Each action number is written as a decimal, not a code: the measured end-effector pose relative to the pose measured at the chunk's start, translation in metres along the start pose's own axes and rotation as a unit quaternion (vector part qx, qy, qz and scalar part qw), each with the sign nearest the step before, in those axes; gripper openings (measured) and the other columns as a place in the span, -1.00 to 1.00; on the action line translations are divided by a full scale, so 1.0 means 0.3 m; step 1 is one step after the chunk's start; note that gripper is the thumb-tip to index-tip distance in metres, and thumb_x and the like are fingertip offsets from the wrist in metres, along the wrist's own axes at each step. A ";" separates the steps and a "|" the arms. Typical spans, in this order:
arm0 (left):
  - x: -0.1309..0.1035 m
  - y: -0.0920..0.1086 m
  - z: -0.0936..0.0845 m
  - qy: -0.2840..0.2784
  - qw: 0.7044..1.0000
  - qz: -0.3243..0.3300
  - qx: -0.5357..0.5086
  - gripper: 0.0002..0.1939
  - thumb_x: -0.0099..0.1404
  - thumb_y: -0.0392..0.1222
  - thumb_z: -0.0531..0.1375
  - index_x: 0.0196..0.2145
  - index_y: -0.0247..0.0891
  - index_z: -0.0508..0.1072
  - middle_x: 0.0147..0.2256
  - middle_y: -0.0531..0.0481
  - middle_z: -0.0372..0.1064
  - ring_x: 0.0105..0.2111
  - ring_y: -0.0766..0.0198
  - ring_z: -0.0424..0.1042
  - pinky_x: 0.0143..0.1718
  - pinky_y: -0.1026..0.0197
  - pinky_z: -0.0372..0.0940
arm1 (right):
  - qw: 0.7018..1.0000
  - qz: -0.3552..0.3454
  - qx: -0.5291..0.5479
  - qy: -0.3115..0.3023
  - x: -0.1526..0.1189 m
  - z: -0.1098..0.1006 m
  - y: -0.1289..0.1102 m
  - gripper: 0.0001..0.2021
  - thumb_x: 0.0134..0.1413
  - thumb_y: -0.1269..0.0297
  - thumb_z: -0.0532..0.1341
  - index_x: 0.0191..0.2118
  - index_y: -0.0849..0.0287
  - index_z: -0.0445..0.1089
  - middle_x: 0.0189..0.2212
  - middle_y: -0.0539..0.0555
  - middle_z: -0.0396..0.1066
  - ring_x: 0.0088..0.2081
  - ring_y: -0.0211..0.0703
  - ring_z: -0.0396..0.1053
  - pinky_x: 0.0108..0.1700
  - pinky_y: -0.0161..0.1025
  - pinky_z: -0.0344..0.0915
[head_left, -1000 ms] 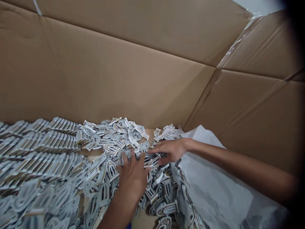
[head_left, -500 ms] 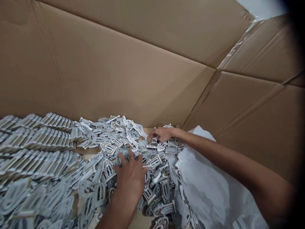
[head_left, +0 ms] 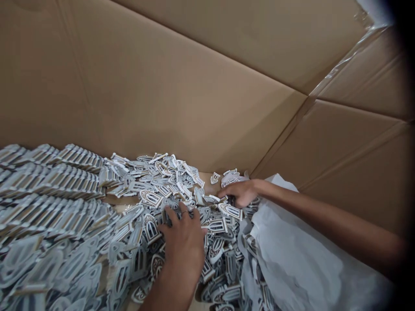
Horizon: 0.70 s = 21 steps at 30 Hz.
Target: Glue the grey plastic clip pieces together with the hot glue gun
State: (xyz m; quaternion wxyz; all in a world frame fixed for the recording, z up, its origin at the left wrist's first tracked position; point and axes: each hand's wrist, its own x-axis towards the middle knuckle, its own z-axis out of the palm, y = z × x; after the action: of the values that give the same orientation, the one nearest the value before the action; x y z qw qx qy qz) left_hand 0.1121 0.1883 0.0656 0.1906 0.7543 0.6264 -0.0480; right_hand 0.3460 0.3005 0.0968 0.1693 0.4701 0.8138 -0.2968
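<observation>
Right hand (head_left: 240, 193) has moved from the cardboard wall (head_left: 181, 108) toward the white sheet (head_left: 292, 246); I cannot tell whether its grip holds anything. Left hand (head_left: 184, 233), fingers spread, rests on arch-shaped pieces (head_left: 151, 198) heaped loosely below. They seem light, stiff, perhaps brittle; outer edges suit pinching.

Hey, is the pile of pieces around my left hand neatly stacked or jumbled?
Jumbled: the pieces around your left hand overlap at mixed angles, unlike the rows farther left.
</observation>
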 end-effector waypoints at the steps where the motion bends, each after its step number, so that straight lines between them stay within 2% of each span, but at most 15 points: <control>1: 0.000 0.001 -0.002 -0.002 1.000 -0.001 -0.001 -0.43 0.50 -0.03 0.09 0.40 -0.14 0.29 0.46 -0.33 0.00 0.41 -0.61 -0.09 0.15 -0.50 0.26 | 0.999 -0.042 0.000 -0.030 -0.015 0.003 0.006 -0.34 -0.36 0.55 0.23 0.02 0.10 0.59 0.01 0.07 0.59 -0.02 0.01 0.53 0.04 -0.19 0.42; 3: -0.001 0.003 -0.005 -0.002 1.000 -0.004 -0.001 -0.40 0.50 -0.05 0.10 0.43 -0.14 0.24 0.46 -0.34 0.00 0.41 -0.62 -0.09 0.15 -0.50 0.26 | 0.992 -0.105 -0.013 -0.075 -0.036 0.009 0.022 -0.25 -0.34 0.58 0.20 0.13 0.12 0.52 0.14 0.11 0.52 0.12 0.05 0.47 0.15 -0.15 0.38; 4: -0.002 0.004 -0.006 -0.001 1.000 -0.006 -0.002 -0.39 0.50 -0.07 0.11 0.44 -0.13 0.22 0.46 -0.34 0.00 0.41 -0.62 -0.09 0.14 -0.51 0.27 | 0.990 -0.119 -0.026 -0.072 -0.045 0.012 0.030 -0.22 -0.33 0.59 0.20 0.17 0.13 0.49 0.18 0.12 0.48 0.18 0.08 0.43 0.20 -0.12 0.35; 7: -0.003 0.005 -0.006 0.002 1.000 -0.004 -0.004 -0.39 0.50 -0.07 0.12 0.45 -0.07 0.21 0.46 -0.33 0.00 0.41 -0.63 -0.08 0.14 -0.53 0.27 | 0.987 -0.141 -0.060 -0.056 -0.072 0.017 0.036 -0.20 -0.27 0.59 0.22 0.24 0.12 0.44 0.25 0.14 0.42 0.29 0.12 0.33 0.33 -0.02 0.25; 10: -0.002 0.004 -0.006 0.001 1.000 0.000 -0.007 -0.42 0.49 -0.06 0.12 0.42 -0.05 0.27 0.46 -0.33 0.01 0.40 -0.64 -0.08 0.13 -0.54 0.27 | 0.987 -0.141 -0.051 -0.063 -0.106 0.011 0.018 -0.18 -0.20 0.61 0.21 0.29 0.04 0.41 0.25 0.11 0.43 0.27 0.08 0.37 0.31 -0.02 0.28; 15: -0.002 0.006 -0.005 0.003 1.000 -0.001 -0.010 -0.44 0.50 -0.06 0.10 0.41 -0.09 0.29 0.46 -0.33 0.00 0.41 -0.64 -0.10 0.14 -0.56 0.26 | 0.994 -0.084 -0.023 -0.064 -0.124 0.005 0.025 -0.20 -0.14 0.62 0.19 0.29 0.00 0.40 0.16 0.07 0.52 0.14 0.04 0.49 0.17 -0.09 0.40; 18: -0.003 0.009 -0.002 0.007 1.000 -0.001 -0.004 -0.44 0.50 -0.07 0.10 0.40 -0.11 0.31 0.45 -0.32 0.03 0.40 -0.65 -0.09 0.12 -0.57 0.26 | 0.998 -0.014 -0.040 -0.051 -0.082 0.015 0.072 -0.30 -0.14 0.64 0.15 0.19 0.11 0.50 0.00 0.12 0.61 0.01 0.05 0.55 0.05 -0.10 0.44; 21: -0.003 0.010 0.002 0.006 1.000 0.001 0.003 -0.44 0.50 -0.06 0.09 0.40 -0.12 0.31 0.45 -0.31 0.04 0.40 -0.65 -0.09 0.12 -0.58 0.26 | 0.997 0.004 -0.073 -0.036 -0.017 0.018 0.119 -0.45 -0.11 0.63 0.13 0.00 0.17 0.61 -0.09 0.15 0.64 -0.05 0.05 0.56 0.01 -0.10 0.42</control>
State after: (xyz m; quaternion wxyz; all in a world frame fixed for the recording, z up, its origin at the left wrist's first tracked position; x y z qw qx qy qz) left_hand 0.1149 0.1868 0.0660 0.1850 0.7556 0.6268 -0.0450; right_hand 0.3795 0.3074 0.0839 0.2338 0.4487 0.8248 -0.2524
